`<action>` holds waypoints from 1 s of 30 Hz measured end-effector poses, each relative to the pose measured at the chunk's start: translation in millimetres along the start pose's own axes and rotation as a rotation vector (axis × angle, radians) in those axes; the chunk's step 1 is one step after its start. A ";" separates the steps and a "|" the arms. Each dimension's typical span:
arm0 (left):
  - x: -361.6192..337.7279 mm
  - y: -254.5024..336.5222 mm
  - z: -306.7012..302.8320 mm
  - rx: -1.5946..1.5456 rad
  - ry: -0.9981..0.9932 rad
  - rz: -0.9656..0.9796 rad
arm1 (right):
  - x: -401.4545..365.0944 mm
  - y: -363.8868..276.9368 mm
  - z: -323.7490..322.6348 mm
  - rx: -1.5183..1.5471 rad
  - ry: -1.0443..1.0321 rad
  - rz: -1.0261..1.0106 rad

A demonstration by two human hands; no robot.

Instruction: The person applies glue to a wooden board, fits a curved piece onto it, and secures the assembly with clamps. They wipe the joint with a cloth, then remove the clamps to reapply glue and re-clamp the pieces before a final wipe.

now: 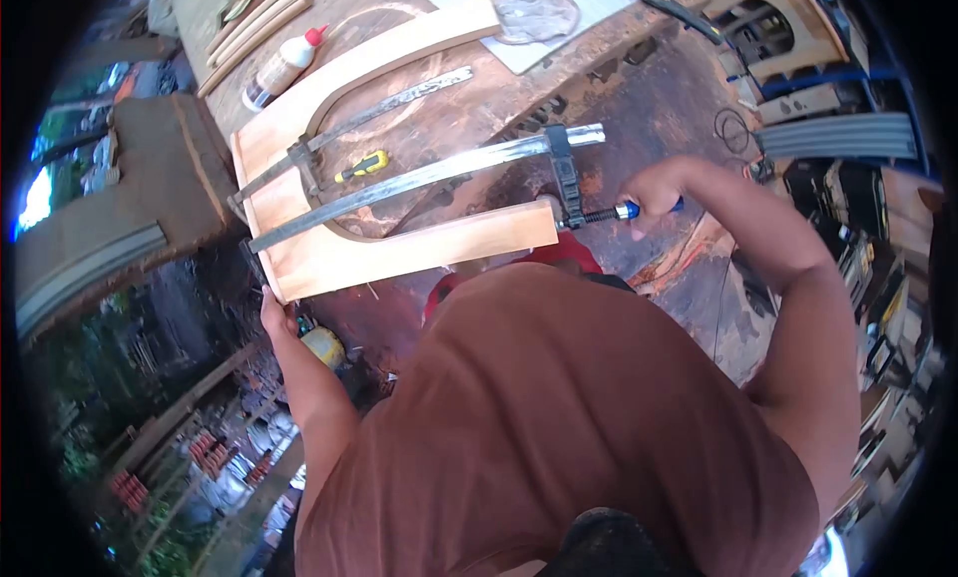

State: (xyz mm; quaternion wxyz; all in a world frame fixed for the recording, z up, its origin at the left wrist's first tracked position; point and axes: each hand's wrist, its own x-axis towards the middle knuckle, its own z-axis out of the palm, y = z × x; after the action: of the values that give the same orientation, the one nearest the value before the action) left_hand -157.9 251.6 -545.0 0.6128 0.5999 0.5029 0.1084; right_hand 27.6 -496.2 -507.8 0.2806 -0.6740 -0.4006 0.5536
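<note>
A U-shaped wooden frame (429,248) lies on the workbench, one arm near my body. Along it runs a long metal bar clamp (419,183), its screw end at the tip of the near arm. My right hand (654,193) is wrapped round the clamp's blue handle. At the frame's lower left corner, my left hand (277,312) holds the wooden edge; its fingers are partly hidden. A second bar clamp (374,110) crosses the frame farther back. Between the two clamps lies a yellow and black screwdriver (361,166).
A glue bottle with a red cap (284,68) stands beyond the frame, near wooden strips (261,23). A plastic-wrapped item (534,13) is at the back. An oval-holed wooden piece (788,23) and a wire coil (733,130) lie to the right.
</note>
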 end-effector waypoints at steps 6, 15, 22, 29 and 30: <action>6.4 -3.7 -3.4 0.043 0.042 -0.043 | -11.6 -25.3 26.5 -0.245 0.406 0.280; -11.2 -2.6 9.3 0.111 0.181 0.202 | -16.3 15.5 40.4 -0.321 0.328 0.419; -7.8 -4.2 7.5 0.015 0.129 0.078 | -7.2 -13.3 11.9 -0.109 0.113 0.397; 13.9 -24.2 5.5 -0.215 0.031 0.034 | -0.1 -28.1 55.4 -0.482 0.574 0.537; 10.4 -24.0 7.7 -0.293 0.015 0.027 | 0.0 -16.1 54.8 -0.519 0.531 0.560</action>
State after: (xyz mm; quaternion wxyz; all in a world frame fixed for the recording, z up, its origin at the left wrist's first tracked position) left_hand -158.6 248.3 -572.1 0.6884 0.5100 0.4783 0.1931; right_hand -29.3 -491.3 -507.1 0.0353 -0.9226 -0.2428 0.2978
